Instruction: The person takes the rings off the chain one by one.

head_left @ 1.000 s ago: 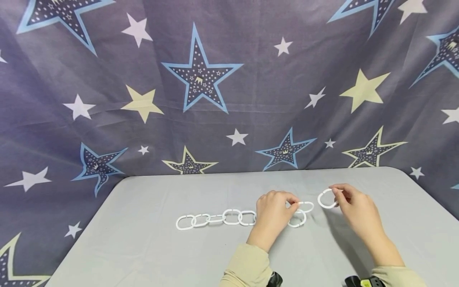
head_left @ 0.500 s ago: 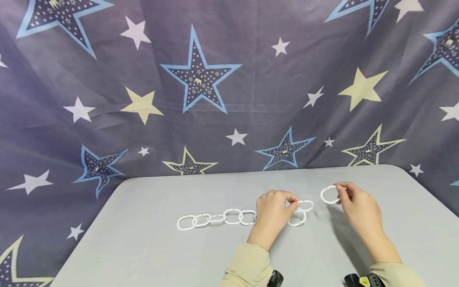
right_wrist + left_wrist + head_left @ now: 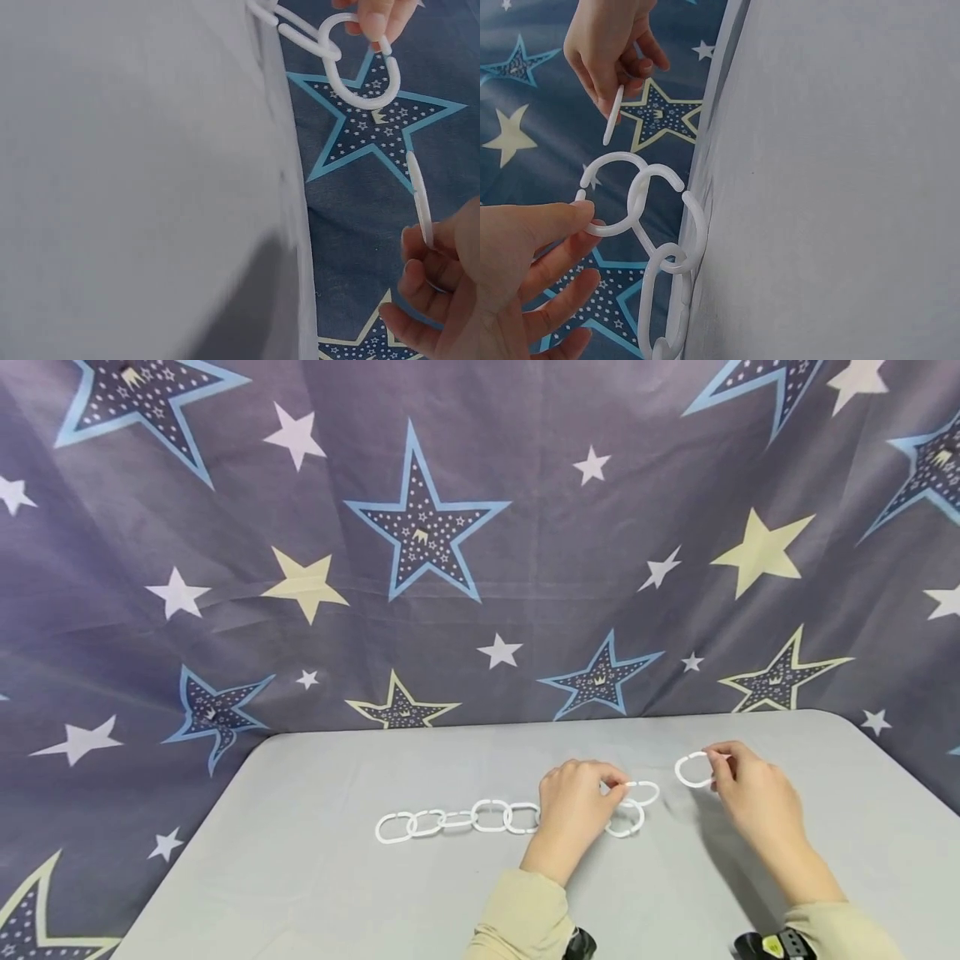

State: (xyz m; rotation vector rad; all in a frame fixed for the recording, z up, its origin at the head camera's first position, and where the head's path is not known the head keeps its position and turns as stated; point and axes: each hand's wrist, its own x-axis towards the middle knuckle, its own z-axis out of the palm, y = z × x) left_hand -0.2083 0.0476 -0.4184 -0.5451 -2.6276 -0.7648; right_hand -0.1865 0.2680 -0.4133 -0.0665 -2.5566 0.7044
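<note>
A chain of white plastic links point(image 3: 490, 831) stretches across the table in the head view, its left part lying to the left of my left hand point(image 3: 573, 814). My left thumb and index finger pinch the chain's end link point(image 3: 617, 157) beside its small gap. The other left fingers spread loosely below it in the left wrist view. To the right, my right hand point(image 3: 757, 793) pinches a single loose link point(image 3: 421, 199) between thumb and fingers. This link is held up, apart from the chain's end. Part of the chain is hidden behind my left hand.
A grey cloth-covered table point(image 3: 315, 893) lies under the hands, its far edge against a dark curtain point(image 3: 525, 543) printed with stars. Dark straps with devices point(image 3: 776, 943) sit at the wrists below beige sleeves point(image 3: 521, 914).
My right hand with the loose link has drifted slightly right, widening the space to the chain's end. The left hand keeps its pinch on the end link. The head view has shifted a little.
</note>
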